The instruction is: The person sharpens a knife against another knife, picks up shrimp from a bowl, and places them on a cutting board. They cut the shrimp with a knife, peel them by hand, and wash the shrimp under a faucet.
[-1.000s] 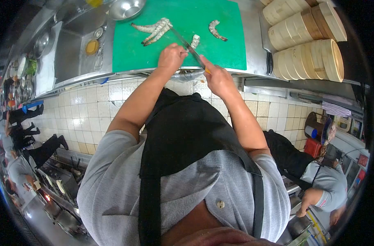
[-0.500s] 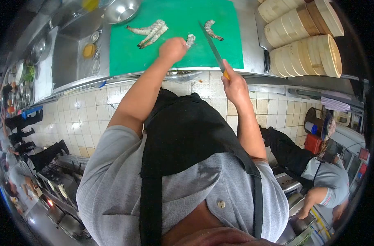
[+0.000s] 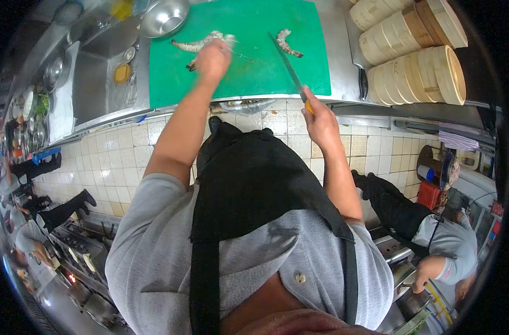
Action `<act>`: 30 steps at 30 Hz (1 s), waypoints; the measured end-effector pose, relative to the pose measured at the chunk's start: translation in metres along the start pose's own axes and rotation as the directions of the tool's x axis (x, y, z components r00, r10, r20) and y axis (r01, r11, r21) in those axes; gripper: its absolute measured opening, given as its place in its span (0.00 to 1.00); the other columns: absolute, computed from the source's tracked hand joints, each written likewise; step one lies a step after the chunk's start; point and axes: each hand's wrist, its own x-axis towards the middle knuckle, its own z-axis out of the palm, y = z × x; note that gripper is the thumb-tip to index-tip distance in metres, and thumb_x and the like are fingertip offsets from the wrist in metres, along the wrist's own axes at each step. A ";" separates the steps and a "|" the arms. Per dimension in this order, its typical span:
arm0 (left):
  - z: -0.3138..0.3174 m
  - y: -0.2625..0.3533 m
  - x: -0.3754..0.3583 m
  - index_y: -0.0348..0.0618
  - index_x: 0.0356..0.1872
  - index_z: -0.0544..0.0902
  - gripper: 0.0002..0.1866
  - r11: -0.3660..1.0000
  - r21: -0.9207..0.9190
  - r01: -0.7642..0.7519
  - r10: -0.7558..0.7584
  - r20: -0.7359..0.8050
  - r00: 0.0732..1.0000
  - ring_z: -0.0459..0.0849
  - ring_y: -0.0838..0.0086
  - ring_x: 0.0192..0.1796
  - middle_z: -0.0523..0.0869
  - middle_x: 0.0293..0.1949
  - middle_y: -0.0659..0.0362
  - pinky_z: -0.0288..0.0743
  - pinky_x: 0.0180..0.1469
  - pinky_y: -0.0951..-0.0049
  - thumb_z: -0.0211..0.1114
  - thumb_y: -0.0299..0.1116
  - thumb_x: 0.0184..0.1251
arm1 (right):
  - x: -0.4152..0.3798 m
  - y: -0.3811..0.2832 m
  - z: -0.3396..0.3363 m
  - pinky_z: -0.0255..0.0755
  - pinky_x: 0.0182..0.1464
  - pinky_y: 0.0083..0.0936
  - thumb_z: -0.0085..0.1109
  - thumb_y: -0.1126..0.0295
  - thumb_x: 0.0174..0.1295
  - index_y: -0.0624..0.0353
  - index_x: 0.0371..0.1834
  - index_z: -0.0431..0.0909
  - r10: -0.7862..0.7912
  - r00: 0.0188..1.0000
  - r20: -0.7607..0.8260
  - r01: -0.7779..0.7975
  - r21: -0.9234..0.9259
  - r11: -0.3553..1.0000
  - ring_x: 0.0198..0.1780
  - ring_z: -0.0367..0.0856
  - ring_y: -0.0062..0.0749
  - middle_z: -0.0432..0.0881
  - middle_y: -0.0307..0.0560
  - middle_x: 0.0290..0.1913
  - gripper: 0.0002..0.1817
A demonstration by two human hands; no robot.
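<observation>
On the green cutting board (image 3: 254,78), my left hand (image 3: 213,58) is closed over the shrimp pile (image 3: 190,46) at the left, a pale shrimp piece (image 3: 230,40) showing at its fingertips. It covers part of the pile. My right hand (image 3: 322,120) grips the yellow handle of a long knife (image 3: 290,70) near the board's front edge. The blade lies diagonally over the board, pointing away from me. Just right of its tip, apart from it, rests a single shrimp (image 3: 288,44).
A metal bowl (image 3: 165,18) stands at the board's back left, beside a sink (image 3: 101,78). Stacked bamboo steamers (image 3: 419,75) and another knife (image 3: 362,84) are at right. A co-worker (image 3: 447,245) is behind at lower right; others are at far left.
My left hand has moved left with the shrimp piece, from the middle of the board to the pile. My right hand and the knife have hardly moved.
</observation>
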 end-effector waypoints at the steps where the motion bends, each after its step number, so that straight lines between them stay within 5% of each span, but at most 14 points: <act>1: -0.008 -0.008 0.008 0.49 0.45 0.87 0.12 0.997 0.066 -0.047 0.054 -0.101 0.993 0.87 0.52 0.52 0.88 0.49 0.49 0.81 0.53 0.53 0.69 0.42 0.64 | -0.002 0.002 -0.001 0.76 0.55 0.49 0.63 0.72 0.68 0.38 0.78 0.69 -0.002 1.000 -0.025 0.003 0.031 1.000 0.53 0.84 0.62 0.85 0.63 0.51 0.34; 3: -0.022 -0.017 0.021 0.51 0.46 0.89 0.13 0.971 0.207 -0.120 0.178 -0.289 0.940 0.86 0.51 0.52 0.88 0.51 0.48 0.80 0.54 0.51 0.69 0.42 0.64 | -0.008 0.007 -0.003 0.76 0.57 0.48 0.63 0.72 0.68 0.39 0.78 0.69 -0.005 0.997 -0.078 0.013 0.094 0.996 0.54 0.84 0.62 0.85 0.63 0.52 0.34; 6: -0.023 -0.005 0.032 0.50 0.50 0.89 0.16 0.973 0.173 -0.155 0.204 -0.314 0.927 0.85 0.51 0.53 0.87 0.52 0.49 0.80 0.55 0.51 0.70 0.44 0.64 | -0.016 0.016 -0.007 0.76 0.59 0.44 0.63 0.73 0.68 0.42 0.78 0.69 0.060 0.993 -0.105 -0.043 0.154 0.987 0.56 0.84 0.62 0.85 0.64 0.55 0.34; 13: 0.036 0.099 0.026 0.48 0.55 0.88 0.25 0.991 0.111 -0.078 0.053 0.209 0.976 0.84 0.51 0.58 0.85 0.56 0.46 0.80 0.58 0.51 0.68 0.56 0.67 | -0.035 0.029 -0.010 0.76 0.61 0.41 0.61 0.75 0.70 0.50 0.78 0.68 0.158 0.981 -0.116 -0.127 0.235 0.964 0.61 0.83 0.60 0.82 0.68 0.61 0.32; 22: 0.105 0.133 0.025 0.48 0.46 0.85 0.15 0.991 0.054 -0.124 0.123 0.027 0.992 0.84 0.53 0.57 0.86 0.51 0.50 0.80 0.55 0.50 0.70 0.42 0.63 | -0.067 0.030 -0.005 0.70 0.68 0.30 0.59 0.78 0.71 0.51 0.80 0.67 0.326 0.945 -0.037 -0.287 0.389 0.875 0.72 0.77 0.41 0.78 0.61 0.71 0.33; 26: 0.098 0.120 0.039 0.50 0.46 0.84 0.12 0.955 -0.051 -0.294 0.295 0.027 0.955 0.86 0.56 0.52 0.87 0.46 0.51 0.79 0.53 0.49 0.69 0.37 0.62 | -0.073 0.040 -0.001 0.77 0.53 0.26 0.60 0.78 0.72 0.50 0.80 0.67 0.413 0.911 0.020 -0.380 0.435 0.817 0.51 0.85 0.31 0.83 0.51 0.62 0.33; 28: 0.083 0.096 0.042 0.51 0.46 0.84 0.12 0.857 -0.041 -0.513 0.511 -0.055 0.858 0.86 0.57 0.51 0.88 0.44 0.50 0.78 0.53 0.49 0.69 0.37 0.62 | -0.069 0.030 -0.007 0.78 0.41 0.23 0.60 0.77 0.72 0.49 0.81 0.66 0.446 0.891 0.087 -0.424 0.510 0.748 0.37 0.83 0.23 0.86 0.44 0.52 0.33; 30: 0.058 0.082 0.031 0.50 0.44 0.85 0.13 0.853 0.083 -0.515 0.511 0.073 0.857 0.87 0.57 0.51 0.88 0.43 0.50 0.77 0.53 0.49 0.71 0.42 0.63 | -0.064 0.028 -0.007 0.73 0.32 0.20 0.59 0.76 0.73 0.47 0.82 0.65 0.402 0.905 0.140 -0.406 0.567 0.717 0.29 0.75 0.18 0.82 0.39 0.43 0.34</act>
